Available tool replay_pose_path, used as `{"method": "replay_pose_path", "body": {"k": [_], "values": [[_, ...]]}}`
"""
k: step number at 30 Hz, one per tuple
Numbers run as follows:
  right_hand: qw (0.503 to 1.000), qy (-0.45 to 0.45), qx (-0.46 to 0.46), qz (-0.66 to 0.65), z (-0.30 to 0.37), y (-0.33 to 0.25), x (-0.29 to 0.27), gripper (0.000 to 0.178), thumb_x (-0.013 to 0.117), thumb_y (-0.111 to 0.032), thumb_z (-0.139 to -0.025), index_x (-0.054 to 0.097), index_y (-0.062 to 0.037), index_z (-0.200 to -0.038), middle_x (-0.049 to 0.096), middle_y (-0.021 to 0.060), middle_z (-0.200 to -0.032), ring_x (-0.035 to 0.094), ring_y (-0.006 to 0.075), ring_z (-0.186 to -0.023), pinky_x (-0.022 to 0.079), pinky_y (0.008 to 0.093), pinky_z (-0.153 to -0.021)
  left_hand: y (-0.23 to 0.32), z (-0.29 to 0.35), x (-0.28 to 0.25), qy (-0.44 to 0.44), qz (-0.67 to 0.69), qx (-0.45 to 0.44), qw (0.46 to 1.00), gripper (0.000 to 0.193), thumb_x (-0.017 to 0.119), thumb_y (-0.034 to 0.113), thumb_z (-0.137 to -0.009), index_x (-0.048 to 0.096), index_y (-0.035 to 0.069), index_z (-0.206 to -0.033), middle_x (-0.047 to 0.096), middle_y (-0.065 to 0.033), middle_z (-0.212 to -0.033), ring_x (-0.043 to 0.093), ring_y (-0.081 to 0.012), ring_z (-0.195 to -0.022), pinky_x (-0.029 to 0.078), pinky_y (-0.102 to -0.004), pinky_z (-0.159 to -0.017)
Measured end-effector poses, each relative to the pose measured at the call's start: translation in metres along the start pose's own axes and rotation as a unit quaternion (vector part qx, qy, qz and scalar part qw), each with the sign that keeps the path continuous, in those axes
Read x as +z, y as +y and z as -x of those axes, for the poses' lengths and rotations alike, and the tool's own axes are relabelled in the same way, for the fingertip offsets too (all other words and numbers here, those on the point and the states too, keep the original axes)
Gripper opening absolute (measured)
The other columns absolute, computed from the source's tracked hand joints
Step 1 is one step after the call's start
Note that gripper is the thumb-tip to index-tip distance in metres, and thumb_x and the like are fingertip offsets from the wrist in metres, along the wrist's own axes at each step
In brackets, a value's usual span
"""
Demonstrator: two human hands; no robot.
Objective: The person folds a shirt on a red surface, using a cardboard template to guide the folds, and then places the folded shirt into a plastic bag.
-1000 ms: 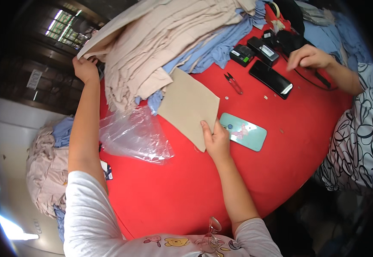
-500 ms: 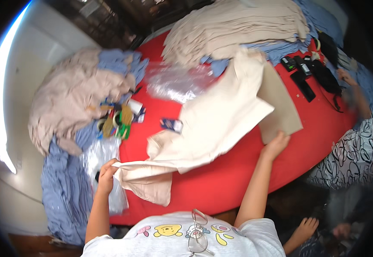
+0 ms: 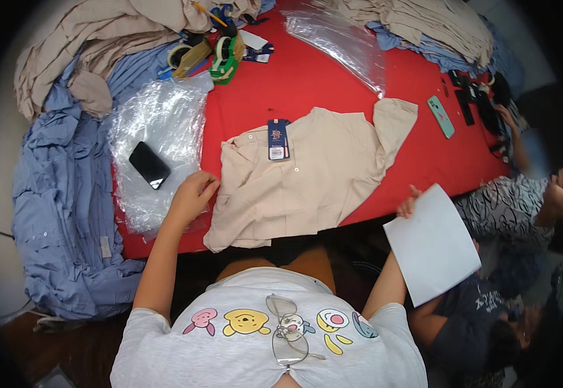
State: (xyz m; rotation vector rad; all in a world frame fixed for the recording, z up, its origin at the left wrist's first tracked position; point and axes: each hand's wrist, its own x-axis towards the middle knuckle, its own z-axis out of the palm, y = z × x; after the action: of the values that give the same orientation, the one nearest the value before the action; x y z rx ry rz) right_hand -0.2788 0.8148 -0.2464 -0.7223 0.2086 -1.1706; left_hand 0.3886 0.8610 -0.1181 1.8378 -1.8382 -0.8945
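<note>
A beige shirt [image 3: 307, 187] lies on the red tabletop in front of me, one sleeve out toward the right. On its upper left part rests a dark blue hang tag [image 3: 278, 139]. My left hand [image 3: 194, 194] hovers beside the shirt's left edge, fingers loosely bent and apart from the cloth. To the right, my right hand [image 3: 408, 204] grips a stiff white cardboard sheet [image 3: 433, 246] by its upper left edge; the sheet hides part of my forearm and tilts over the table's front edge. Left of my left hand, a black phone [image 3: 149, 165] sits on clear plastic bags [image 3: 158, 123].
Blue shirts [image 3: 68, 200] and beige garments [image 3: 126, 19] are heaped at left. Tape dispensers [image 3: 226, 55] stand behind the bags. More plastic [image 3: 340, 48] lies at the back, near a beige pile [image 3: 430, 26]. A green phone [image 3: 440, 116] lies right; another person [image 3: 475, 317] is close by.
The shirt came down from both hands onto the table, and my left hand let go of it. My right hand drew the cardboard sheet toward me. The view shifted.
</note>
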Motion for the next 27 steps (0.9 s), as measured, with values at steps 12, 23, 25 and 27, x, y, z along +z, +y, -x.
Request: {"method": "replay_pose_path", "body": {"k": [12,23,25,27], "values": [[0.729,0.523,-0.055,0.438,-0.070,0.071,0.070,0.042,0.064,-0.026,-0.109,0.064,0.0003,-0.142,0.075,0.0081,-0.103,0.067,0.0151,-0.084,0.056,0.0337,-0.074,0.139,-0.202,0.155,-0.051,0.013,0.217,0.975,0.024,0.063,0.016,-0.098,0.076,0.004,-0.114,0.073,-0.0158,-0.123,0.066,-0.0334,-0.120,0.052,-0.0441,-0.104],[0.858,0.482,0.018,0.179,-0.008,0.073,0.120,0.030,0.070,-0.028,-0.107,0.065,-0.0066,-0.127,0.049,-0.0035,-0.057,0.038,0.0082,-0.033,0.031,0.0265,-0.035,0.212,-0.263,0.251,0.075,-0.161,0.300,0.937,0.021,0.064,0.018,-0.097,0.077,0.007,-0.108,0.076,-0.0152,-0.115,0.069,-0.0298,-0.119,0.034,-0.0553,-0.123],[0.838,0.502,0.072,0.198,0.011,0.057,0.123,0.029,0.071,-0.028,-0.107,0.066,-0.0058,-0.125,0.048,-0.0039,-0.057,0.038,0.0080,-0.034,0.031,0.0259,-0.035,0.228,-0.259,0.233,0.052,-0.230,0.309,0.921,0.018,0.063,0.017,-0.096,0.077,0.008,-0.103,0.078,-0.0148,-0.106,0.073,-0.0299,-0.109,0.038,-0.0558,-0.121],[0.820,0.529,0.069,0.209,0.020,0.050,0.125,0.023,0.074,-0.024,-0.104,0.072,-0.0039,-0.116,0.049,-0.0045,-0.058,0.038,0.0061,-0.037,0.030,0.0241,-0.036,0.248,-0.252,0.204,0.062,-0.277,0.341,0.896,0.016,0.062,0.015,-0.094,0.077,0.010,-0.099,0.079,-0.0140,-0.096,0.076,-0.0300,-0.098,0.041,-0.0568,-0.118]]}}
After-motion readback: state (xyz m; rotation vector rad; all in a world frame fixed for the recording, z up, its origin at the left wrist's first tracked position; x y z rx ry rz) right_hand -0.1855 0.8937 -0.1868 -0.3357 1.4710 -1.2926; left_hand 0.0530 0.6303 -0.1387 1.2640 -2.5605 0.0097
